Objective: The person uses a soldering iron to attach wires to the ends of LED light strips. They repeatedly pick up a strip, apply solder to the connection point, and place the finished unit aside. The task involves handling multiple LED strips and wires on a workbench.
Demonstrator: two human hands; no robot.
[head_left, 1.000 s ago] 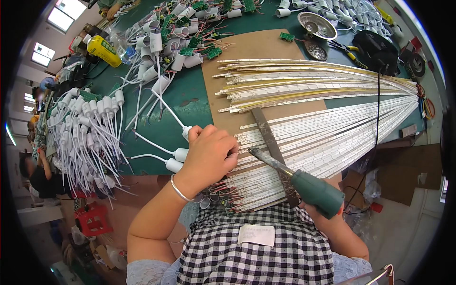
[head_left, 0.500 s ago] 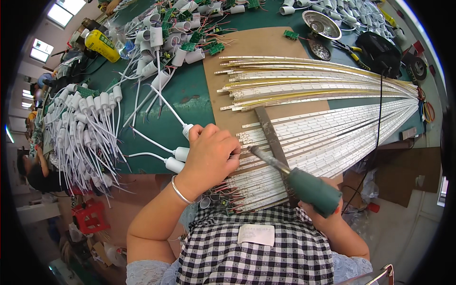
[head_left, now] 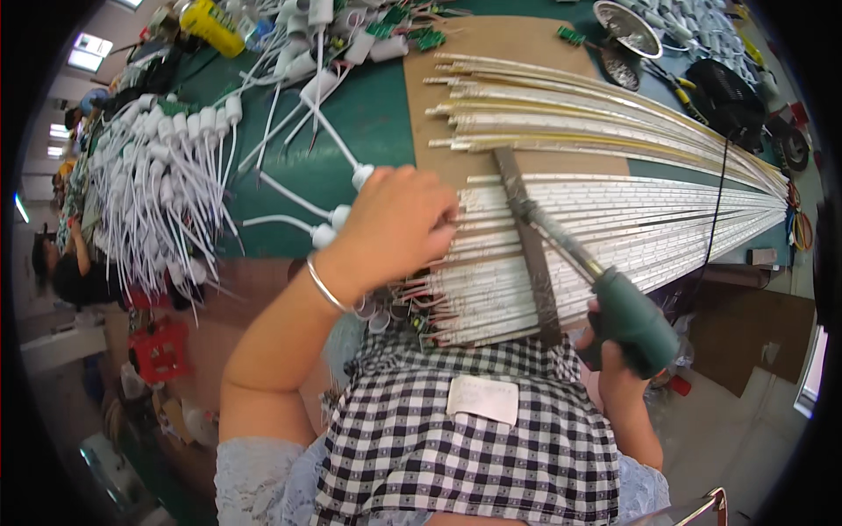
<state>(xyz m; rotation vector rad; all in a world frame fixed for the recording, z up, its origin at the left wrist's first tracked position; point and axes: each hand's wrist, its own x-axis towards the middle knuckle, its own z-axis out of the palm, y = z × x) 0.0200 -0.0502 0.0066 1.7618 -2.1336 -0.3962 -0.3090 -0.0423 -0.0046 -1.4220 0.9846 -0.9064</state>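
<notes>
1. Head view: the right hand (head_left: 617, 365) is wrapped tight around the green tool (head_left: 638, 320).
2. The left hand (head_left: 399, 221) is curled up by the ends of the white strips (head_left: 627, 215); I cannot tell what it pinches.
3. The strips spread across the worktop (head_left: 373, 110), under a dark bar (head_left: 535, 272).

Got LED strips (head_left: 649, 206) on the table (head_left: 373, 127): bar (head_left: 537, 267) across the nearer bunch (head_left: 605, 230), cardboard (head_left: 526, 35) under the farther (head_left: 553, 118), capped cables (head_left: 162, 180) heaped left, bowl (head_left: 629, 31) and pliers (head_left: 690, 101) behind!

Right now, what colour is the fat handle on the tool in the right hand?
Dark green. The tool's handle shows best in the head view.
</notes>
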